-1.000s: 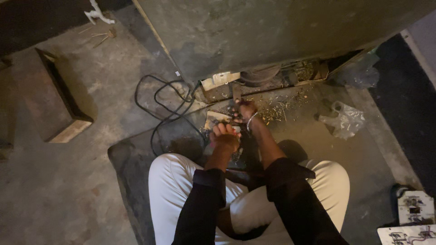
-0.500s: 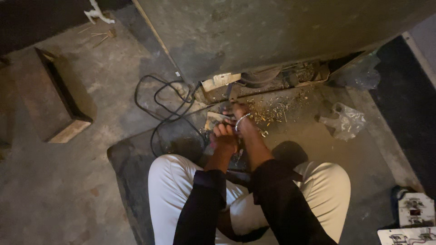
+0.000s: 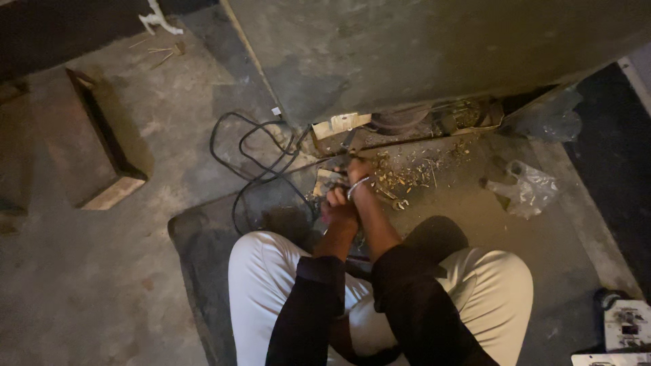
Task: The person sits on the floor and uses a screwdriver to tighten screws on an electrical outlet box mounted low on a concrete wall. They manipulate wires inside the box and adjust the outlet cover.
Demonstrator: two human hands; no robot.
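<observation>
The person sits on a dark mat [image 3: 203, 271], knees in pale trousers [image 3: 264, 278] spread wide. The left hand [image 3: 337, 207] is clenched around something small, too dim to identify. Just beyond, the right hand [image 3: 358, 169], a bangle [image 3: 357, 185] on its wrist, reaches into a scatter of metal scraps [image 3: 407, 177]; its grip cannot be told. A black cable [image 3: 247, 152] loops to the left, a clear bag [image 3: 529, 190] lies to the right.
</observation>
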